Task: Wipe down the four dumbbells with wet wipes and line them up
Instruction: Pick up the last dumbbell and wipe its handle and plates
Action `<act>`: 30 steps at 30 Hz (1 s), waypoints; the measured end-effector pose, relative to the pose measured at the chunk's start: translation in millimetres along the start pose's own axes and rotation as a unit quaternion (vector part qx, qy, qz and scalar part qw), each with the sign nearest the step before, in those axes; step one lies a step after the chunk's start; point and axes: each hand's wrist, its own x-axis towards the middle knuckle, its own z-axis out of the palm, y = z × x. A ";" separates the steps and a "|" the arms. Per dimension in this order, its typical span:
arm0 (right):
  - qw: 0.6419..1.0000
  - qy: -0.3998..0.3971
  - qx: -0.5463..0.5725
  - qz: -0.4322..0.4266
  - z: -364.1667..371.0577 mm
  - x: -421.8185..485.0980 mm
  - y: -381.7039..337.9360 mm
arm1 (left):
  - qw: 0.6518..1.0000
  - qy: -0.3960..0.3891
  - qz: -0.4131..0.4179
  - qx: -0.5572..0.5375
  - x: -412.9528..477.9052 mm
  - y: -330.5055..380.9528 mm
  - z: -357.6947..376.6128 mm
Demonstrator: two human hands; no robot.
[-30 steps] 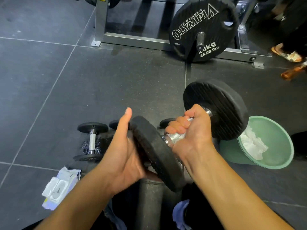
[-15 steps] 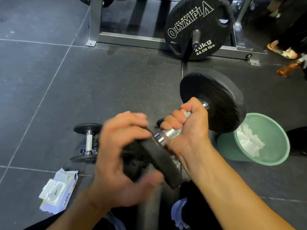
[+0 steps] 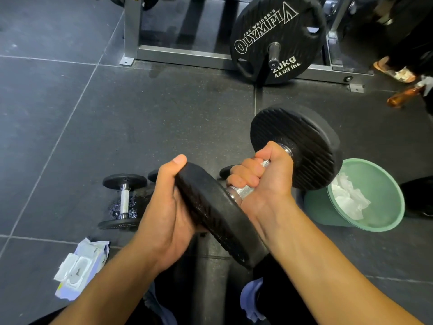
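As left hand (image 3: 167, 207) and right hand (image 3: 266, 179) clamp a dumbbell (image 3: 304, 141), a plate (image 3: 264, 26) reads OLYMPIA.

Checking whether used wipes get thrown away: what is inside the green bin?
Crumpled white wipes lie inside the green bin. The dumbbell covers part of its rim, and anything under the wipes is hidden.

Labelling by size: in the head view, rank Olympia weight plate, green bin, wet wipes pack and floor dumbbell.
Largest: Olympia weight plate and green bin, alike; bin nearer.
Then: wet wipes pack and floor dumbbell, too close to rank.
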 end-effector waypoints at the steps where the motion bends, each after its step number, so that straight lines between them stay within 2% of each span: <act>1: 1.000 -0.010 0.004 0.001 0.3 0.0 -0.6 | 0.999 0.015 0.031 -0.011 0.0 -1.6 2.3; 4: 0.999 -0.040 0.001 0.003 0.9 -0.1 -2.9 | 0.991 0.023 0.129 0.033 1.1 -8.4 -3.2; 6: 0.999 -0.047 -0.003 -0.002 1.7 1.1 -3.8 | 0.961 0.011 0.218 0.173 -1.2 -9.6 -11.4; 8: 0.999 -0.043 0.000 0.000 1.2 2.0 -3.0 | 0.877 -0.011 0.324 0.355 -5.1 -7.7 -12.2; 11: 1.000 -0.028 0.002 0.014 -0.9 4.7 1.1 | 0.698 -0.024 0.471 0.539 -12.6 -7.3 -6.4; 12: 1.000 -0.020 0.003 0.021 -2.5 6.5 2.6 | 0.651 -0.027 0.500 0.571 -14.0 -9.2 -5.3; 13: 1.000 -0.013 0.002 0.027 -4.4 8.5 4.0 | 0.614 -0.033 0.522 0.591 -13.9 -12.1 -5.5; 15: 0.999 0.001 -0.009 0.040 -8.8 13.2 6.6 | 0.566 -0.055 0.549 0.613 -12.5 -18.4 -8.5; 19: 0.996 0.053 -0.023 0.064 -21.5 22.3 9.5 | 0.527 -0.084 0.538 0.653 -11.2 -37.4 -20.8; 23: 0.991 0.089 -0.083 0.050 -39.4 33.4 15.1 | 0.521 -0.075 0.525 0.669 -10.7 -75.0 -37.0; 26: 0.985 0.115 -0.129 0.025 -55.6 48.0 22.5 | 0.508 -0.078 0.466 0.720 -12.9 -96.8 -46.2; 28: 0.980 0.125 -0.156 0.015 -63.5 59.4 27.1 | 0.519 -0.112 0.407 0.743 -12.0 -96.4 -47.3; 30: 0.973 0.138 -0.183 0.018 -72.0 71.4 28.9 | 0.553 -0.139 0.351 0.743 -7.8 -89.4 -48.0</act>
